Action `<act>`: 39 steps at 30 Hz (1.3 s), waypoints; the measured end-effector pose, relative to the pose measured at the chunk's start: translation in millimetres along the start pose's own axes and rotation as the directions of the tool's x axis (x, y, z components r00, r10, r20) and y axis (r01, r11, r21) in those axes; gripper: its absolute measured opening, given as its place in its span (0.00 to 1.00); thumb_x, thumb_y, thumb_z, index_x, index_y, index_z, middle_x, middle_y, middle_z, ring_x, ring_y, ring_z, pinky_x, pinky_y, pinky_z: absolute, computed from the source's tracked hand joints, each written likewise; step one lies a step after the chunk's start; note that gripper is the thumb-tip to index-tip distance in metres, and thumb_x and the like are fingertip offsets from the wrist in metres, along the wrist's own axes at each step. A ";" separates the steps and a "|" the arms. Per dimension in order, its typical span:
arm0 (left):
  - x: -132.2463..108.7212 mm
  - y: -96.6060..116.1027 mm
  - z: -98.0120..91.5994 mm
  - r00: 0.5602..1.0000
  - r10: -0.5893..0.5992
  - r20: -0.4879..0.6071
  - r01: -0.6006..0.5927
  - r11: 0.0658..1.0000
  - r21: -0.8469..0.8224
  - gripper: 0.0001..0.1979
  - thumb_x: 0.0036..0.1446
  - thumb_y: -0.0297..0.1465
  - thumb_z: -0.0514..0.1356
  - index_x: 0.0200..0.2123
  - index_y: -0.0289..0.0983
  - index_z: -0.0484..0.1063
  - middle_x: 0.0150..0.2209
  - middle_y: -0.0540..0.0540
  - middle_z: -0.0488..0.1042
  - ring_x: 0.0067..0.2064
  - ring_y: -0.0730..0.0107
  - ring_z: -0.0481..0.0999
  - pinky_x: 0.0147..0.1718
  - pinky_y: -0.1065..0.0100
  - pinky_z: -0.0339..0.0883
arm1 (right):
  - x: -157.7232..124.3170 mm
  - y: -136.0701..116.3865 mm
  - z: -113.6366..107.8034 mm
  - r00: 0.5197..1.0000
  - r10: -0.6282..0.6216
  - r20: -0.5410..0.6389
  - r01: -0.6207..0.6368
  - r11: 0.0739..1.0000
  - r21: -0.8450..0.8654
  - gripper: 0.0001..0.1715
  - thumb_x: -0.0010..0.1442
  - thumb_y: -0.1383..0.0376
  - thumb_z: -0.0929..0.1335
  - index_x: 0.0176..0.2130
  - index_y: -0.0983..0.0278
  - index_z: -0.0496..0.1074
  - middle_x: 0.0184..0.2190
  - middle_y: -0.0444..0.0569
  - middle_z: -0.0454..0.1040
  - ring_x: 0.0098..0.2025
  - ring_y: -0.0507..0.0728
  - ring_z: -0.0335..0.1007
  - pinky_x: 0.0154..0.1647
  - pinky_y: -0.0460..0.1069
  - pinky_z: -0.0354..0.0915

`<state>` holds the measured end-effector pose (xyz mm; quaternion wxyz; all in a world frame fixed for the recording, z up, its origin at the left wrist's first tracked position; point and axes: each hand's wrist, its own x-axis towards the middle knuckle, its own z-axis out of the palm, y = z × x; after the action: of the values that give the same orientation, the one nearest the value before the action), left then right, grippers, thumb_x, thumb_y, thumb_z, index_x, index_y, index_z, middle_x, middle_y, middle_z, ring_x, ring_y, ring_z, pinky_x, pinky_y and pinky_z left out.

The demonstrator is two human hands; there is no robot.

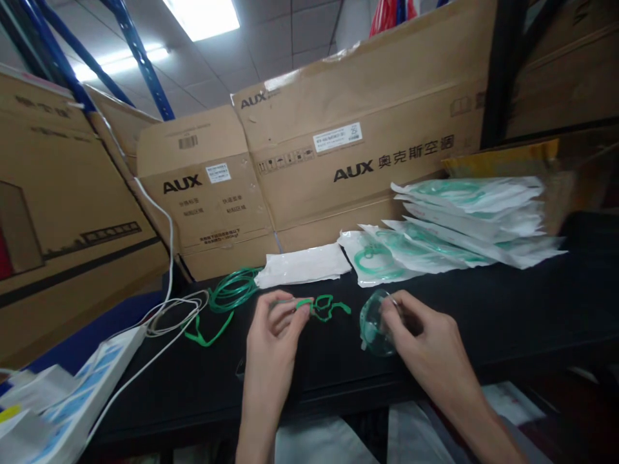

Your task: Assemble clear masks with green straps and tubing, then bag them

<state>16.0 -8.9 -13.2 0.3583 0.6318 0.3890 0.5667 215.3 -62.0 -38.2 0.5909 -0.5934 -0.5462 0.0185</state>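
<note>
My left hand (275, 335) is closed, pinching a crumpled bright green strap (325, 306) between thumb and fingers just above the black tabletop. To its right, my right hand (425, 325) grips a clear, green-tinted oxygen mask (376, 328) by its edge; the fingertips are partly hidden behind it. A gap separates the strap from the mask. Coiled green tubing (233, 290) lies behind and left of my left hand. Another length of green strap (209, 336) rests on the table in front of that coil.
Behind the hands lie a flat white packet (304, 265) and a pile of clear-and-white pouches (469, 225) containing green tubing. Large cardboard boxes (309, 187) wall off the back. A power strip (91, 393) and white cables (170, 258) occupy the left side.
</note>
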 end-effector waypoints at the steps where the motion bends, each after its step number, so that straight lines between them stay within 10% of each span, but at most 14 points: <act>1: -5.8 -7.3 -2.7 1.000 -0.003 -0.009 0.003 0.999 0.054 0.14 0.59 0.35 0.64 0.45 0.41 0.63 0.43 0.41 0.84 0.45 0.61 0.85 0.43 0.62 0.79 | -0.1 0.4 0.6 1.000 0.017 -0.005 -0.017 1.000 -0.001 0.17 0.65 0.59 0.63 0.25 0.60 0.66 0.18 0.40 0.68 0.20 0.52 0.66 0.24 0.45 0.59; 9: -39.7 -12.0 -21.0 0.960 0.272 0.070 -0.261 0.773 0.579 0.15 0.63 0.26 0.54 0.46 0.46 0.76 0.50 0.45 0.79 0.54 0.55 0.77 0.52 0.54 0.73 | -1.8 -2.0 0.8 0.994 0.096 -0.050 -0.094 0.994 0.049 0.19 0.69 0.56 0.63 0.28 0.59 0.65 0.20 0.41 0.70 0.21 0.52 0.68 0.25 0.45 0.60; 22: -2.1 -8.3 59.3 0.744 0.223 0.630 -0.620 0.580 0.528 0.30 0.61 0.13 0.51 0.61 0.42 0.68 0.61 0.43 0.72 0.63 0.58 0.71 0.67 0.50 0.58 | -4.4 -1.5 3.7 0.968 0.221 -0.118 -0.200 0.965 0.168 0.16 0.66 0.50 0.65 0.37 0.59 0.64 0.27 0.47 0.78 0.23 0.56 0.77 0.20 0.45 0.68; 29: -12.8 5.3 54.1 0.833 0.101 0.545 -0.444 0.708 0.548 0.11 0.67 0.23 0.57 0.36 0.39 0.78 0.41 0.48 0.80 0.45 0.61 0.77 0.51 0.58 0.69 | -4.5 3.8 6.3 0.942 0.333 0.046 -0.320 0.850 0.419 0.18 0.63 0.52 0.68 0.37 0.56 0.55 0.29 0.43 0.79 0.12 0.50 0.64 0.09 0.42 0.60; 39: -28.1 -3.3 31.4 0.963 0.216 0.161 -0.258 0.908 0.330 0.07 0.67 0.32 0.61 0.40 0.41 0.81 0.32 0.51 0.77 0.31 0.72 0.72 0.31 0.73 0.64 | -1.0 -3.2 2.2 0.969 0.215 0.118 -0.241 0.926 0.292 0.16 0.62 0.53 0.69 0.45 0.59 0.68 0.30 0.44 0.75 0.19 0.54 0.75 0.15 0.44 0.70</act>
<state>45.4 -33.1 -31.6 0.1920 0.7609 0.3810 0.4888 211.4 -62.1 -37.2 0.6456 -0.5536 -0.4883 0.1957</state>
